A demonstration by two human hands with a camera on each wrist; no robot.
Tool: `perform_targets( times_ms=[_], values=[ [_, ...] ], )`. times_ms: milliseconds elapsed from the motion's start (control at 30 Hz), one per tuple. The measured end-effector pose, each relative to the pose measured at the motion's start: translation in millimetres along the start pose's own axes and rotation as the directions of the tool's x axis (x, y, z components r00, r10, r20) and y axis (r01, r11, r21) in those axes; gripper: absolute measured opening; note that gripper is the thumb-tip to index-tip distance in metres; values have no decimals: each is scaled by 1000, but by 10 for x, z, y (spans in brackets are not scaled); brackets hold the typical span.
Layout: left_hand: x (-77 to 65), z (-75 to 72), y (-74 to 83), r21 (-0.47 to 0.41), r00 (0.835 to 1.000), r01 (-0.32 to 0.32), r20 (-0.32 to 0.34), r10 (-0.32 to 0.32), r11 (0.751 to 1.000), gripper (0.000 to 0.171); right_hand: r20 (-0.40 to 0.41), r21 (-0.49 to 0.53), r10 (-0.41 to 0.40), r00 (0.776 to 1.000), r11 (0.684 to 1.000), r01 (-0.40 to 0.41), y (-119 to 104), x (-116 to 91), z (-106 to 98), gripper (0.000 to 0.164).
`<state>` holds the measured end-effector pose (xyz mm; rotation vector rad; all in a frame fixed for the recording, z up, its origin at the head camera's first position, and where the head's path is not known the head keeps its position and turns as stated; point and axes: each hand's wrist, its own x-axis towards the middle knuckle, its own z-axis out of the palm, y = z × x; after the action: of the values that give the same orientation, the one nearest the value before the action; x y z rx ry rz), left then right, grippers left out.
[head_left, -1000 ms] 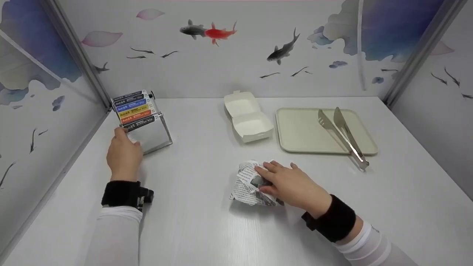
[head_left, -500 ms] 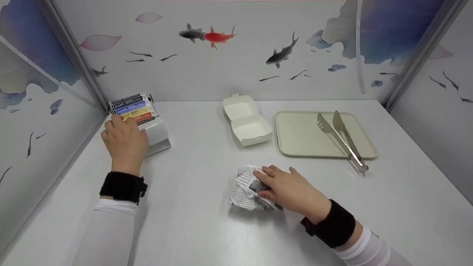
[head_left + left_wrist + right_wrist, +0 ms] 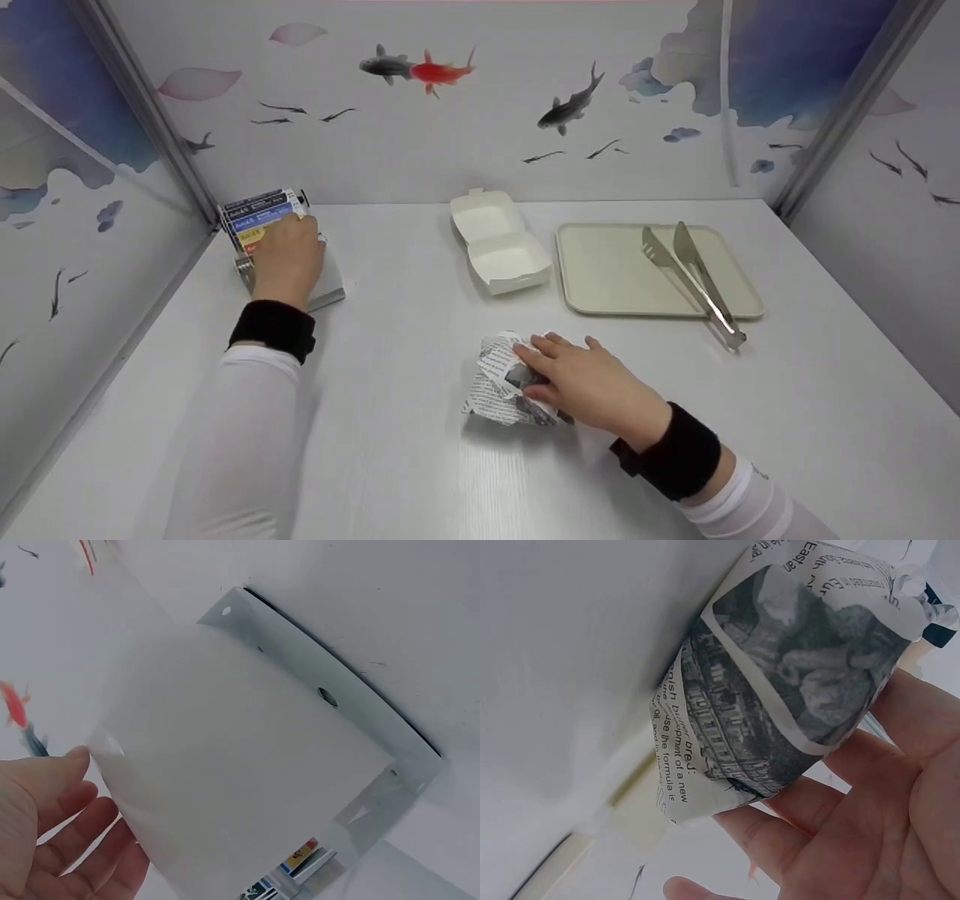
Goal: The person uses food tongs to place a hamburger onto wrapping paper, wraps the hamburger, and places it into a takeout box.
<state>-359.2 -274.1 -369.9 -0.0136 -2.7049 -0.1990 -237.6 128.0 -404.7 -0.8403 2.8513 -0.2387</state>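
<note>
A rack of label rolls or strips, with black, blue, yellow and orange printed bands, stands at the far left of the table. My left hand reaches over its front part. In the left wrist view, a blank white sheet curves out from the rack's metal plate; the thumb and fingers pinch its edge. My right hand rests on a bundle wrapped in newsprint-patterned paper, its fingers nearly straight. In the right wrist view, the bundle shows clear film at one end. Its contents are hidden.
An opened clamshell food box lies at the back middle. To its right is a beige tray with metal tongs lying across it and over its front edge. Printed panels enclose the back and sides.
My left hand has gone from the rack's lower front edge up and to the right over its coloured bands, and the front sheet has bent. The right hand and bundle stay put.
</note>
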Motion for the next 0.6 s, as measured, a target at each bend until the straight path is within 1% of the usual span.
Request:
perform_targets(
  times_ms=[167, 367, 600],
  values=[
    [45, 35, 10, 2, 1000, 3, 5, -3, 1000, 22, -10, -7, -6, 1000, 1000, 6, 7, -7, 8, 61],
    [91, 13, 17, 10, 1000, 23, 21, -23, 1000, 23, -16, -9, -10, 1000, 1000, 10, 7, -12, 9, 60],
    [136, 5, -7, -7, 996, 79, 49, -79, 997, 27, -6, -9, -1, 1000, 1000, 1, -3, -5, 1, 61]
  ],
)
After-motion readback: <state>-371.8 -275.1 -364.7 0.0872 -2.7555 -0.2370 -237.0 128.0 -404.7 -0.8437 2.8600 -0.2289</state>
